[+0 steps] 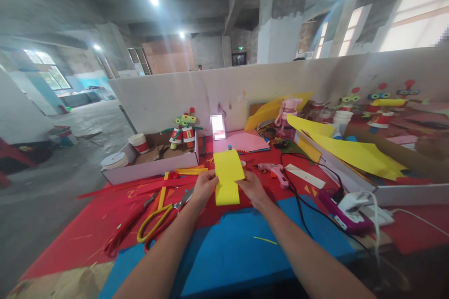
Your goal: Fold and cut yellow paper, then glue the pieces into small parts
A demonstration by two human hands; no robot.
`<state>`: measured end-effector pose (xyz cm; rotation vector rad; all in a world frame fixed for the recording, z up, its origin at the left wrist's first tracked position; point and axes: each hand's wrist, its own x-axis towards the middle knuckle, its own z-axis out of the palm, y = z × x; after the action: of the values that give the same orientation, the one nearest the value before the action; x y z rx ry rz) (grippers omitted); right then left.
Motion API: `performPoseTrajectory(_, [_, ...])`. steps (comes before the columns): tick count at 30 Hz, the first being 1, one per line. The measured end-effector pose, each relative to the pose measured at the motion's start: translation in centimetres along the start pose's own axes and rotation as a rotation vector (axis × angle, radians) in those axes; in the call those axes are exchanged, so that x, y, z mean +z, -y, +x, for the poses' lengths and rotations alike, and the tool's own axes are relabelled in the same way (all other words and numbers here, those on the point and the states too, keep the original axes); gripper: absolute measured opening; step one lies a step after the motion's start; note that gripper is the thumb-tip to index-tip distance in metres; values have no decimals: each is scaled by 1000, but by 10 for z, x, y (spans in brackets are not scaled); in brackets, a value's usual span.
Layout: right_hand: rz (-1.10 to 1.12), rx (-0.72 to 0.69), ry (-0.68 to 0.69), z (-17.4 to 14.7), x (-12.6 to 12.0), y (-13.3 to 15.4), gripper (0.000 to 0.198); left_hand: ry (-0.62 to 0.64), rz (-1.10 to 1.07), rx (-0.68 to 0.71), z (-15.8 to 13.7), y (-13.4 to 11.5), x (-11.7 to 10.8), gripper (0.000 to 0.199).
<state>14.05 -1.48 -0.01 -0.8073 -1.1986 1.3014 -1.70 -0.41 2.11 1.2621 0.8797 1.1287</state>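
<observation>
A strip of yellow craft sheet, foam or paper, is held up in front of me over the table. Its lower part curves toward me. My left hand pinches its left edge, and my right hand pinches the right edge at about the same height. Below and left of the left hand lie scissors with yellow handles, their blades partly behind my forearm. To the right of my right hand rests a pink glue gun. Blue sheet covers the near part of the table under my arms.
An open box at the left bears small red-and-green robot figures. On the right, a larger box holds yellow sheets. A purple power strip with plugs and cables lies near the right forearm. A white partition stands behind.
</observation>
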Motion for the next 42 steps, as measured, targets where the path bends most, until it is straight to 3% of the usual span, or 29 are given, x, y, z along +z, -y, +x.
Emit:
performPoseTrajectory(9, [102, 43, 53, -1, 3, 3, 40, -93, -87, 34, 2, 6, 1, 42])
performPoseTrajectory(18, [-8, -88, -24, -1, -2, 1, 43, -241, -122, 100, 4, 4, -1, 43])
performPoseTrajectory(23, [-100, -109, 75, -4, -3, 0, 43, -342, -181, 156, 7, 4, -4, 40])
performPoseTrajectory(26, [-64, -58, 117, -3, -1, -3, 46, -336, -210, 169, 8, 5, -6, 40])
performPoseTrajectory(32, [0, 36, 37, 0, -3, -7, 42, -299, -254, 152, 5, 1, -2, 41])
performPoseTrajectory(42, [-56, 29, -46, 4, -9, -14, 42, -267, -232, 138, 4, -3, 3, 41])
